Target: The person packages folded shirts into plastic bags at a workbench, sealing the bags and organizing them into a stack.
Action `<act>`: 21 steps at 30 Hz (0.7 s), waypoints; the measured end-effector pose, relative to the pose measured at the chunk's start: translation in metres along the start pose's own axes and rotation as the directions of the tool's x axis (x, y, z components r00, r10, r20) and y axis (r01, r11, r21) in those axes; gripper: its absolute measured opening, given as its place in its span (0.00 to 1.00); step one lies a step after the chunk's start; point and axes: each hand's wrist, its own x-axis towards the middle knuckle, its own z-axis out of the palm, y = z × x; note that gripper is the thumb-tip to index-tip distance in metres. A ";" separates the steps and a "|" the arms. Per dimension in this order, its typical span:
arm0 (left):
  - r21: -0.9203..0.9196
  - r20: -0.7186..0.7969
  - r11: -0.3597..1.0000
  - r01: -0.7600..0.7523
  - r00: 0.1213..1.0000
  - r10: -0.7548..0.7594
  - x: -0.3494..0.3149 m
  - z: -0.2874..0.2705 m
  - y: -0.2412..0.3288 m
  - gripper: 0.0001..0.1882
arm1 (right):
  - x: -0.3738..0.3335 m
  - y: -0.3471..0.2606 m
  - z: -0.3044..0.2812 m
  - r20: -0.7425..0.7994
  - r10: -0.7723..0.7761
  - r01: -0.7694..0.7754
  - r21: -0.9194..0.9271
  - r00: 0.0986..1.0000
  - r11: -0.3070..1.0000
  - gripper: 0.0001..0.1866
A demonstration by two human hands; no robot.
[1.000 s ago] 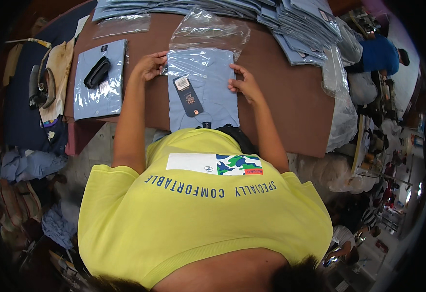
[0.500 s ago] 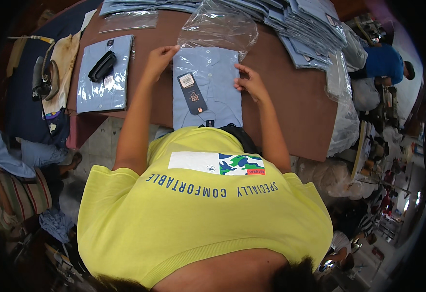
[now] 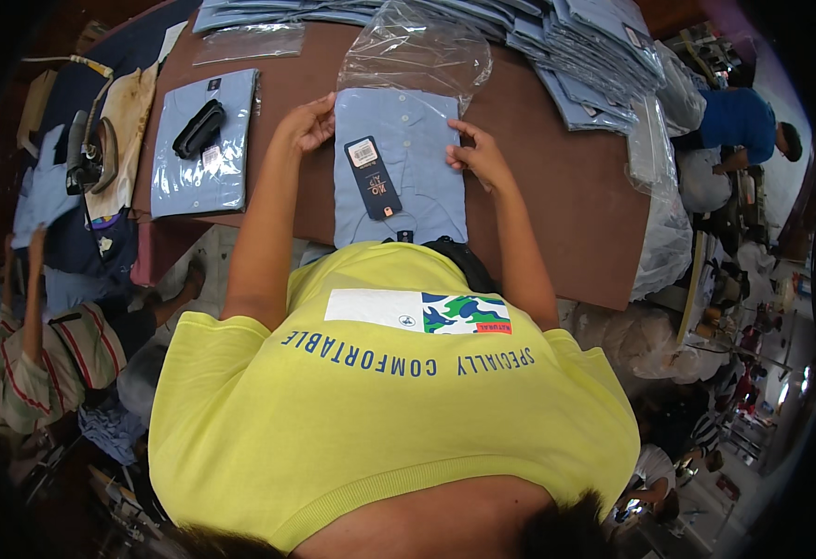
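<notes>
A folded light blue shirt (image 3: 431,177) lies in front of me, its collar end toward my body. A dark hang tag (image 3: 373,177) with a white label rests on it. Clear plastic bag (image 3: 417,58) film stretches beyond the shirt's far end; how much of the shirt it covers is hard to see. At the shirt's left edge, near its far corner, the fingers of my left hand (image 3: 309,125) are closed on the bag's edge. My right hand (image 3: 479,156) pinches the bag's edge on the opposite side, thumb and forefinger together.
To the left, a bagged blue shirt (image 3: 189,177) carries a black strap-like object (image 3: 199,129). Stacked bagged shirts (image 3: 580,56) fill the table's far side. An iron (image 3: 80,154) stands farther left, near a person in a striped top (image 3: 63,363). Loose plastic (image 3: 658,233) hangs off the right edge.
My left hand has drawn slightly nearer and its fingers have curled in; my right hand barely moves. At left, the person in stripes has reached forward, with blue cloth now beside the iron.
</notes>
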 end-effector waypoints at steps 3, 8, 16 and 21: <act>-0.101 0.019 0.995 -0.028 0.999 0.030 -0.006 -0.009 -0.014 0.13 | -0.003 0.001 -0.005 0.008 0.024 -0.025 0.036 1.000 0.999 0.28; 0.216 -0.140 0.976 -0.033 0.988 0.064 -0.038 -0.013 -0.025 0.19 | -0.009 0.006 -0.019 0.040 0.053 -0.057 0.095 0.998 0.994 0.28; 0.389 -0.160 0.916 -0.097 0.972 0.171 -0.090 -0.003 -0.048 0.19 | -0.033 0.008 -0.026 0.100 0.128 -0.139 0.110 0.987 0.984 0.27; 0.482 -0.166 0.866 -0.132 0.957 0.238 -0.113 0.001 -0.064 0.19 | -0.058 0.023 -0.022 0.115 0.129 -0.145 0.143 0.985 0.979 0.27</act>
